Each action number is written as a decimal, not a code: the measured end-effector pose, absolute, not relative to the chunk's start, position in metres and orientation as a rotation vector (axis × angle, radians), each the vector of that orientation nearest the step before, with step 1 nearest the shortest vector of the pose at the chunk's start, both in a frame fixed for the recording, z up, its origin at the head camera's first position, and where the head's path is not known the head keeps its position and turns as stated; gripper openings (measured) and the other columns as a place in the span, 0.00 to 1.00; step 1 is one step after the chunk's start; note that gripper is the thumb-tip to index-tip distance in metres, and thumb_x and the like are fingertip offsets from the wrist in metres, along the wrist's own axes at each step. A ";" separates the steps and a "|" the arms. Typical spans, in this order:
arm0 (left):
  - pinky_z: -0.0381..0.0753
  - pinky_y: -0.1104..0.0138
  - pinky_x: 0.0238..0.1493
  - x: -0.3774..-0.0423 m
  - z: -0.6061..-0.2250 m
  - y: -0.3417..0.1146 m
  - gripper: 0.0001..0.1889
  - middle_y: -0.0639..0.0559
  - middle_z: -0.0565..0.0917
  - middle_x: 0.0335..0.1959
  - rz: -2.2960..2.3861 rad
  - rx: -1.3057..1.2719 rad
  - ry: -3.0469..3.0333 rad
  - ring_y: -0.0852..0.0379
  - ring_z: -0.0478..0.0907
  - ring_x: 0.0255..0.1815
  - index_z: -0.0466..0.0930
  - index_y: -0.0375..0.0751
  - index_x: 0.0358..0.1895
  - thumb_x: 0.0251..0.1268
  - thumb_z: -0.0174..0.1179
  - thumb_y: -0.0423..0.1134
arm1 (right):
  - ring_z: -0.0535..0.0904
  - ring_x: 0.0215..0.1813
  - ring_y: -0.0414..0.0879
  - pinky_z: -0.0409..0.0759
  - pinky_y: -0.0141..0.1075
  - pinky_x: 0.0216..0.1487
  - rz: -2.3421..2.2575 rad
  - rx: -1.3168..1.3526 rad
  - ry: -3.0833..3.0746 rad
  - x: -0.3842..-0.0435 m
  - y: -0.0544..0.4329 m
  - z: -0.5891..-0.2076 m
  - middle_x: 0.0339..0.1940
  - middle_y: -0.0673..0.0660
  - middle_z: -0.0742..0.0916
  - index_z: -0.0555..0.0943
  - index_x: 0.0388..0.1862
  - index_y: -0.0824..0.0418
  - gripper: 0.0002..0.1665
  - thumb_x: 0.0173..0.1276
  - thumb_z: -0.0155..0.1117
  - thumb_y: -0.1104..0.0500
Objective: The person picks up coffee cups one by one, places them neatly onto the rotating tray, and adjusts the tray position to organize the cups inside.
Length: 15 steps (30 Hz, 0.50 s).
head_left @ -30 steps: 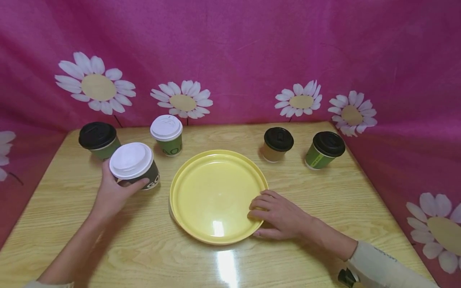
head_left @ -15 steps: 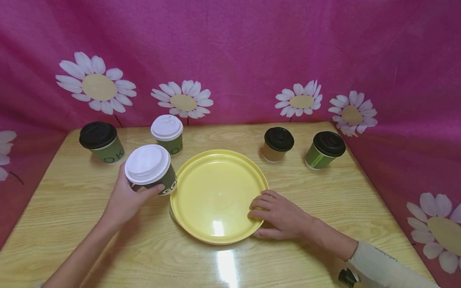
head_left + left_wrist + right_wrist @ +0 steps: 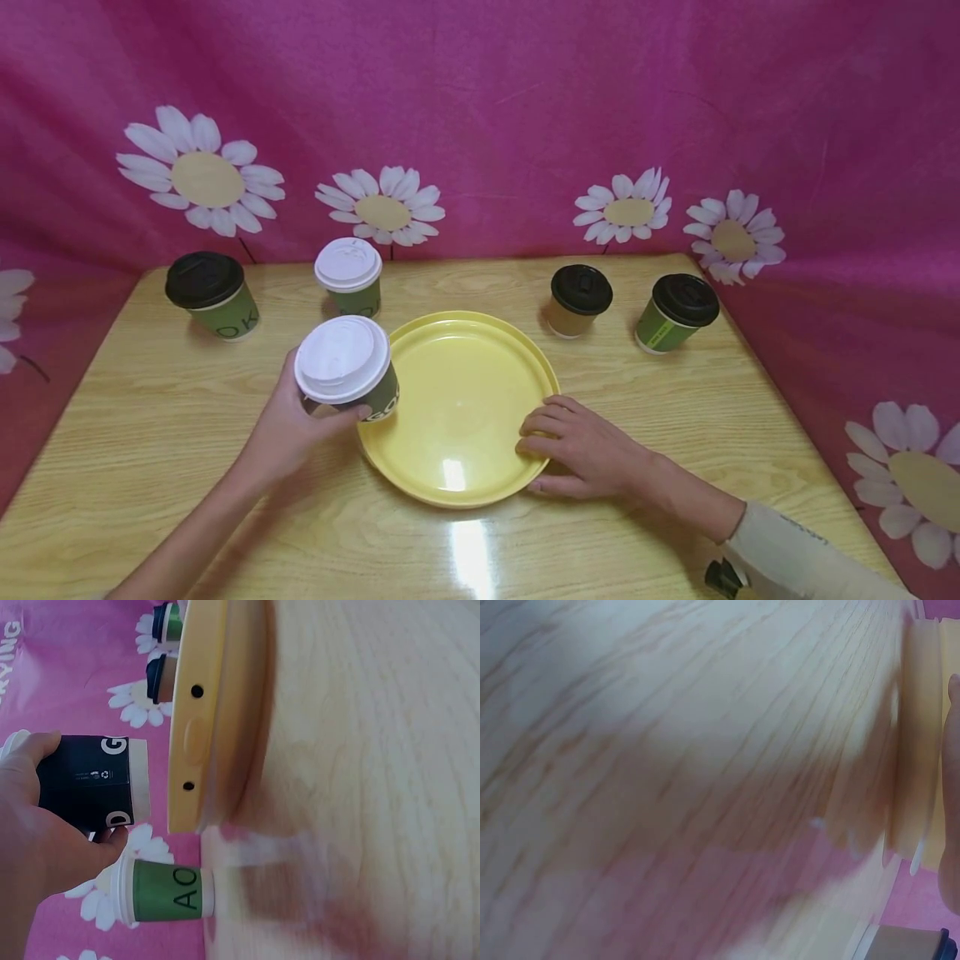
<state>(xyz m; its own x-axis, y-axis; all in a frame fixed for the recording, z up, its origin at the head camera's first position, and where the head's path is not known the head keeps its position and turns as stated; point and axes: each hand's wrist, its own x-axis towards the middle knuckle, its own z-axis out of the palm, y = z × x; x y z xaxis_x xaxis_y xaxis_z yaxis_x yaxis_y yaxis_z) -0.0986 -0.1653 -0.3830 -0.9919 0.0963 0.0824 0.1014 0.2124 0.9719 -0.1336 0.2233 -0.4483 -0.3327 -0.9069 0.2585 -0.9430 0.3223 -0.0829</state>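
Observation:
My left hand (image 3: 288, 429) grips a black paper coffee cup (image 3: 347, 367) with a white lid, thumb in front and fingers around the far side. The cup is upright over the left rim of a round yellow tray (image 3: 457, 408). In the left wrist view, the base of the coffee cup (image 3: 139, 782) is raised a little above the height of the tray wall (image 3: 196, 735). My right hand (image 3: 581, 446) holds the tray's right rim, fingers curled over the edge and thumb low on the outside. The right wrist view catches part of that hand (image 3: 952, 795) beside the tray's side (image 3: 917, 742).
At the back left stand a green cup (image 3: 213, 296) with a black lid and a green cup (image 3: 349, 275) with a white lid. Back right hold a brown cup (image 3: 577, 300) and a green cup (image 3: 675, 312), both black-lidded. A pink daisy-print curtain (image 3: 480, 125) borders the table.
The left hand has carried the black coffee cup rightward and slightly nearer, from beside the black-lidded green cup to over the tray's left rim. The right hand and tray have stayed put.

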 end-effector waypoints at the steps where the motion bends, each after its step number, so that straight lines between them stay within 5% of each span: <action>1: 0.65 0.74 0.66 -0.098 -0.383 -0.164 0.51 0.42 0.66 0.68 -1.955 -0.203 -2.454 0.50 0.65 0.68 0.48 0.35 0.76 0.53 0.74 0.28 | 0.74 0.57 0.46 0.66 0.49 0.66 0.324 1.708 -2.417 -0.134 0.223 -0.448 0.50 0.48 0.81 0.81 0.52 0.52 0.25 0.72 0.56 0.36; 7: 0.57 0.49 0.73 -0.093 -0.386 -0.156 0.51 0.40 0.67 0.68 -1.944 -0.240 -2.500 0.46 0.64 0.68 0.50 0.35 0.75 0.51 0.76 0.30 | 0.74 0.58 0.47 0.66 0.50 0.66 0.316 1.706 -2.425 -0.133 0.223 -0.448 0.51 0.49 0.81 0.81 0.52 0.52 0.25 0.72 0.56 0.36; 15: 0.53 0.48 0.73 -0.089 -0.392 -0.148 0.50 0.42 0.69 0.67 -1.990 -0.321 -2.496 0.47 0.64 0.68 0.53 0.36 0.74 0.49 0.77 0.31 | 0.74 0.58 0.47 0.66 0.50 0.66 0.325 1.702 -2.426 -0.132 0.222 -0.448 0.51 0.48 0.81 0.81 0.52 0.52 0.25 0.72 0.56 0.35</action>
<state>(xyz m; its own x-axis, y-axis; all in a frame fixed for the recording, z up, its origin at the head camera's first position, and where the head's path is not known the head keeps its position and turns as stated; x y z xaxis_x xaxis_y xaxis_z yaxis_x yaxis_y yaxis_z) -0.0895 -0.1481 -0.3915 -0.9778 0.1967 0.0719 0.1140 0.2117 0.9707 -0.1324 0.2224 -0.4479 -0.3393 -0.9058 0.2537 -0.9406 0.3286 -0.0849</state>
